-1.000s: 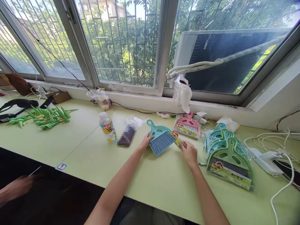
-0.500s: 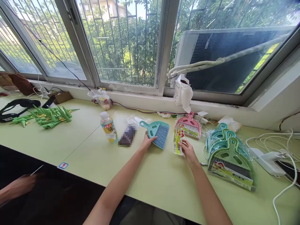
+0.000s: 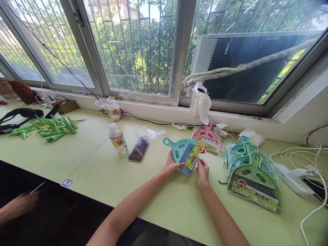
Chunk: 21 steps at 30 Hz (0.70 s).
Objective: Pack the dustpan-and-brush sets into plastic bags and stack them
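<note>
A teal dustpan point(image 3: 178, 147) with a blue-bristled brush point(image 3: 185, 156) nested in it is tilted above the table, its handle toward the upper left. My left hand point(image 3: 172, 166) grips its lower left edge, thumb across the front. Over the bristles lies a yellow-green printed label card point(image 3: 192, 156). The fingers of my right hand point(image 3: 202, 169) pinch the card's right edge. To the right stands a row of bagged teal dustpan sets point(image 3: 243, 145), with a green dustpan set point(image 3: 253, 184) at the front. A pink dustpan set point(image 3: 207, 138) lies behind my right hand.
Left of my hands are a drink bottle point(image 3: 118, 140), a blurred dark object point(image 3: 139, 149) and clear plastic wrap point(image 3: 151, 132). Green pointed pieces point(image 3: 55, 128) lie farther left. A power strip point(image 3: 292, 179) with white cables is at right. Another person's hand point(image 3: 22, 206) shows at lower left.
The label card has moved left onto the brush bristles, brought by my right hand. My left hand has shifted right with the dustpan, which is now turned and tilted differently.
</note>
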Tool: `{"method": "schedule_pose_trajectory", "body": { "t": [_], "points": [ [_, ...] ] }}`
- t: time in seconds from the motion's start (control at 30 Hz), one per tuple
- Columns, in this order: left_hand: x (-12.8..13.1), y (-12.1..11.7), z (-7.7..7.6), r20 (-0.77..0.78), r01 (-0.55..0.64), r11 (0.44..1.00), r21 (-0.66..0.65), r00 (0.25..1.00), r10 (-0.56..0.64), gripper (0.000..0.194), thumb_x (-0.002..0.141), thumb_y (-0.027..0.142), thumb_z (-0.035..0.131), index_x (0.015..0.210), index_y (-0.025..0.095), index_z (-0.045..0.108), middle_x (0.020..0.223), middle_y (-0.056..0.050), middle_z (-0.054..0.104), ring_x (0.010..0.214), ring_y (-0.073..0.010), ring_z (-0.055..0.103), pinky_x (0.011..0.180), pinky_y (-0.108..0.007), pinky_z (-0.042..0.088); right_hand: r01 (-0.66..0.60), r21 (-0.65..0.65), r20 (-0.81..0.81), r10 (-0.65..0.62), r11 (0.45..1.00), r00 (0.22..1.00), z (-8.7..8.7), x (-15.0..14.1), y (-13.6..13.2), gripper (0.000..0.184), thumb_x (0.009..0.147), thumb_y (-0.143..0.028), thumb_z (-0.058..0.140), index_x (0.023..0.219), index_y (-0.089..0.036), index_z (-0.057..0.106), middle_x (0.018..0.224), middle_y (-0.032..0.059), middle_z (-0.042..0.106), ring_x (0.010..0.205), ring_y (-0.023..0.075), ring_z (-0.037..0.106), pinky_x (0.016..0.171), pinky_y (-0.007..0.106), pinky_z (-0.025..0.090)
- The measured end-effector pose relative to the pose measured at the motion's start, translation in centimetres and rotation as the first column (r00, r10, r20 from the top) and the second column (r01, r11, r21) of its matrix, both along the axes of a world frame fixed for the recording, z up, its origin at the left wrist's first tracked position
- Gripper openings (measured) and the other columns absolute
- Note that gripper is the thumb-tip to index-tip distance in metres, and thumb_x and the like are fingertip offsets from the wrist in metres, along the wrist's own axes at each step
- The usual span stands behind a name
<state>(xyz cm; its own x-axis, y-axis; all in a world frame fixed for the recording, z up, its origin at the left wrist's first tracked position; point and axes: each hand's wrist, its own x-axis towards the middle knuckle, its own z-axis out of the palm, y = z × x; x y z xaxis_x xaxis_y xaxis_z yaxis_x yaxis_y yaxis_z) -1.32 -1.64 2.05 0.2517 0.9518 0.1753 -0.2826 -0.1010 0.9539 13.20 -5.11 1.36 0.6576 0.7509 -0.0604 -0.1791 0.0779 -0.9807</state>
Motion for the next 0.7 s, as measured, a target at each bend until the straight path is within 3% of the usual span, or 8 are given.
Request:
{"method": "schedule_pose_trajectory", "body": {
  "t": [0.2,0.4,0.57,0.7],
  "points": [
    [-0.1,-0.2,0.4,-0.003,-0.015,1.000,0.000,1.000,0.015,0.075,0.053,0.030,0.085,0.113,0.020,0.041,0.119,-0.011,0.057,0.113,-0.0272,0.055,0.100,-0.045,0.043,-0.001,-0.003,-0.128,0.001,1.000,0.992,0.3,-0.4,-0.2,0.040,0.052,-0.049,0.076,0.071,-0.018,0.060,0.070,-0.0007,0.063,0.056,0.0107,0.048,0.047,0.023,0.034],
    [0.0,0.0,0.2,0.008,-0.035,0.999,0.026,0.999,0.035,0.078,0.051,0.032,0.085,0.114,0.022,0.040,0.119,-0.010,0.057,0.114,-0.0255,0.055,0.100,-0.044,0.043,-0.066,0.046,-0.157,0.072,0.997,0.985,0.3,-0.5,-0.2,0.041,0.050,-0.048,0.079,0.071,-0.017,0.060,0.069,-0.0009,0.063,0.053,0.0099,0.048,0.046,0.023,0.034],
    [-0.1,-0.4,0.9,0.038,-0.053,0.998,-0.023,0.998,0.054,0.078,0.051,0.032,0.086,0.114,0.021,0.042,0.118,-0.010,0.057,0.112,-0.0255,0.056,0.099,-0.043,0.044,-0.063,0.104,-0.172,0.081,0.993,0.982,0.1,-0.4,-0.1,0.039,0.054,-0.050,0.078,0.067,-0.018,0.059,0.068,-0.0026,0.060,0.054,0.0084,0.045,0.046,0.022,0.032],
    [-0.1,-0.5,1.4,0.072,-0.079,0.997,-0.007,0.994,0.079,0.073,0.053,0.034,0.085,0.111,0.020,0.042,0.116,-0.008,0.058,0.111,-0.0238,0.056,0.098,-0.040,0.044,-0.133,0.192,-0.100,0.155,0.972,0.983,-0.6,-0.8,0.3,0.039,0.060,-0.053,0.074,0.066,-0.019,0.057,0.080,-0.0006,0.060,0.069,0.0120,0.053,0.059,0.024,0.042]
  ]
}}
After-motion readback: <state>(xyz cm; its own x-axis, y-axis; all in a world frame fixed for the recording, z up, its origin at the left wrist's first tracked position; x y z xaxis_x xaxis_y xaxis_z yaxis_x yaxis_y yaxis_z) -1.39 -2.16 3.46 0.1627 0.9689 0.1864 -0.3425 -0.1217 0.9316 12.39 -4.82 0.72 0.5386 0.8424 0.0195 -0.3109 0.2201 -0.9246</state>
